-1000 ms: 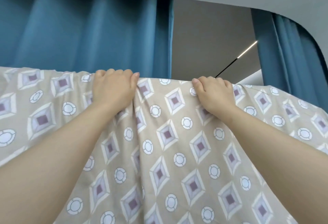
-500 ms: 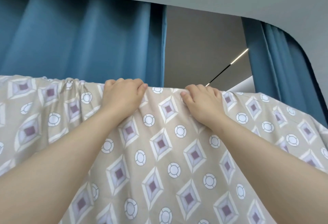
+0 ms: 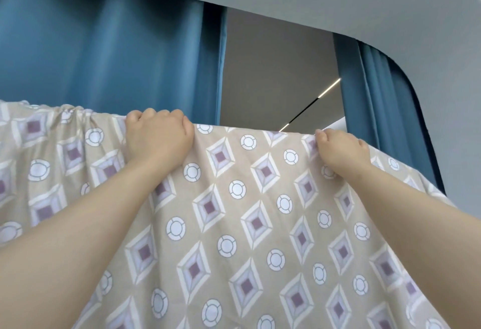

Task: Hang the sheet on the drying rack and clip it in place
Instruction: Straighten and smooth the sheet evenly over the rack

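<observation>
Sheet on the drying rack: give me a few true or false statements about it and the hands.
1. The left hand and right hand both grip the sheet at its top edge. True.
2. The sheet is plain white. False: it is beige with diamonds and circles.
3. A clip is fastened to the edge between the hands. False: nothing is fastened there.
4. Blue curtains hang behind the sheet. True.

rack: hidden under sheet (image 3: 234, 224) | sheet: cut off left, bottom
</observation>
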